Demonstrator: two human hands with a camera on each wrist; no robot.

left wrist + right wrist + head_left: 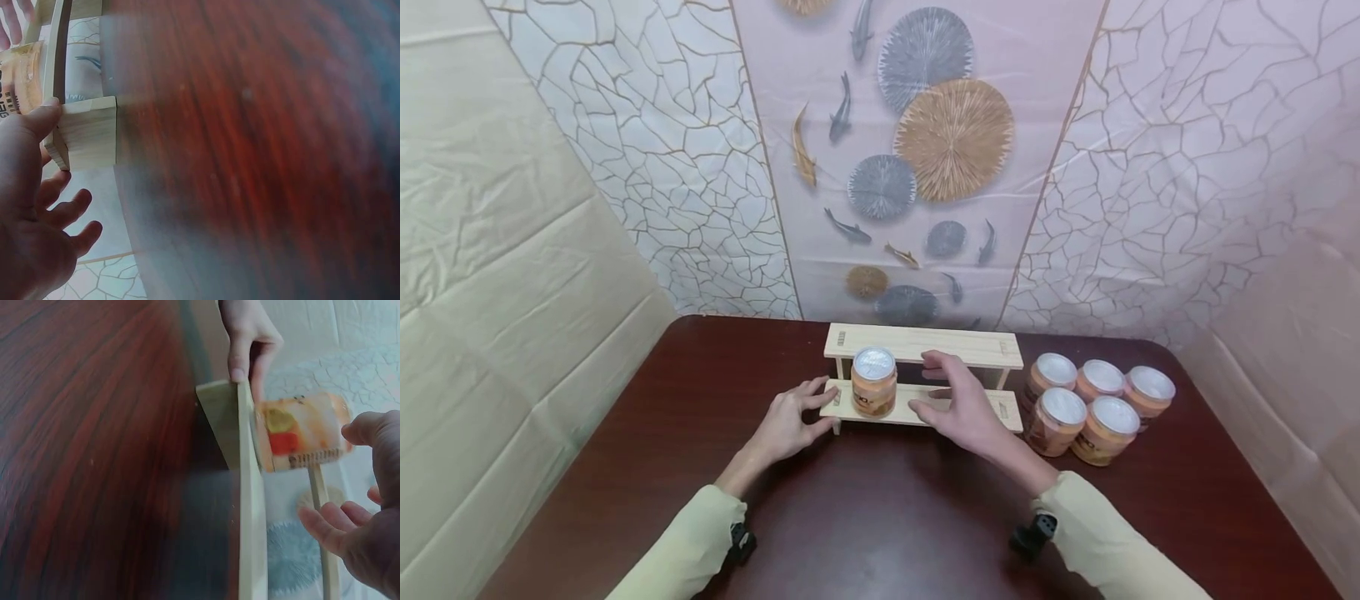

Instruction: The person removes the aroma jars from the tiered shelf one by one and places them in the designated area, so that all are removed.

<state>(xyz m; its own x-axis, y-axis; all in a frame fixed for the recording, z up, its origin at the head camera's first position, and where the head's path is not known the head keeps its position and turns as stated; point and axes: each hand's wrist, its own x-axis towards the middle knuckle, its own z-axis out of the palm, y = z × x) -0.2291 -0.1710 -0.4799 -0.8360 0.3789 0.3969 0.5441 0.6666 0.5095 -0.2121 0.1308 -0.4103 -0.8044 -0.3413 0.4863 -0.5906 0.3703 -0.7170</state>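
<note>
A two-tier light wooden rack (922, 342) stands on the table. On its lower shelf, left of the middle, a jar (874, 392) with an orange label and a silvery lid sits upright. My left hand (786, 421) pinches the left end of the lower shelf, thumb (45, 119) at the front edge and a fingertip at the end's corner. To the right of the jar my right hand (964, 406) hovers over the shelf with thumb and fingers spread, holding nothing. Its thumb (362, 428) comes close to the jar's lid end in the right wrist view.
Several similar lidded jars (1063, 407) are grouped on the table just right of the rack. The dark brown table (880, 508) backs onto a patterned cloth (880, 275), with plain pale cloth (512, 283) along the left side.
</note>
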